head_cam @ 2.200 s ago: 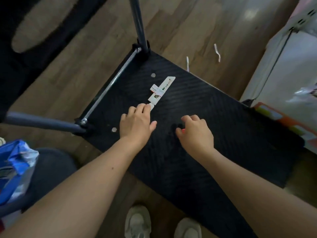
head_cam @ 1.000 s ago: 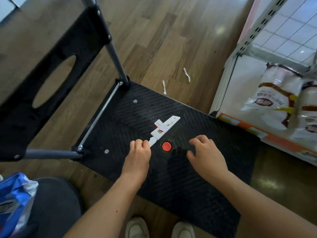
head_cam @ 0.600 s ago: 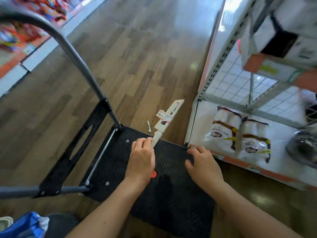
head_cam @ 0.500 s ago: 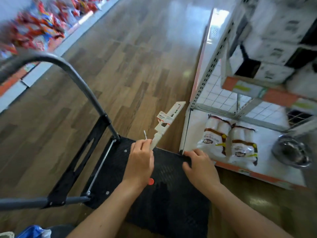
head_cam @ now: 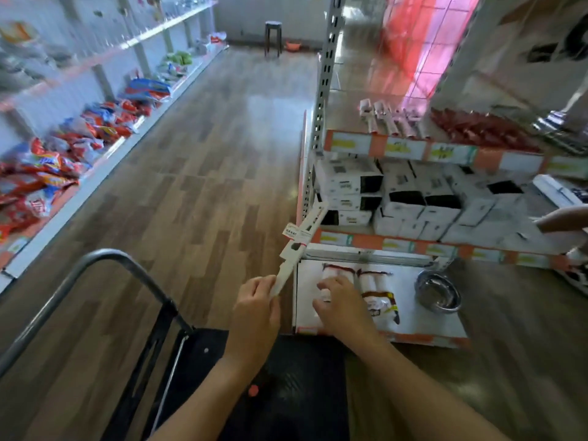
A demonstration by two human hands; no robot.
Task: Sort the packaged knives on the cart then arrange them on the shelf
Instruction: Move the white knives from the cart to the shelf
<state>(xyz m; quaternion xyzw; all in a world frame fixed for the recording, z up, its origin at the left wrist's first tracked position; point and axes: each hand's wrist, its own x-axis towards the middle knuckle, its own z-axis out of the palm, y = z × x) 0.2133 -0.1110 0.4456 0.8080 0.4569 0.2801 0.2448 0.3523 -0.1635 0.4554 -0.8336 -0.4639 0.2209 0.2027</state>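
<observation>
Wood-plank flooring [head_cam: 206, 186] runs up a shop aisle, with snack packets [head_cam: 47, 173] noted on low shelving at the left. The cart [head_cam: 105, 259] is found at lower left, a small red disc [head_cam: 253, 390] lying on its black deck. The packaged knife [head_cam: 302, 237] is held off the cart by the left hand [head_cam: 254, 313], whose grip is pinched on the handle end; the card is slanted up and rightward, judged to keep it clear while it is carried to the shelf [head_cam: 397, 148]. The right hand [head_cam: 340, 307] is poised over white bags [head_cam: 375, 291] on the bottom tier, its grip loosely bent and holding nothing; contact cannot be determined. A steel bowl [head_cam: 438, 292] is noted beyond. Half a second earlier the knife was held lower, just above the deck, and the right hand was at the deck's edge.
</observation>
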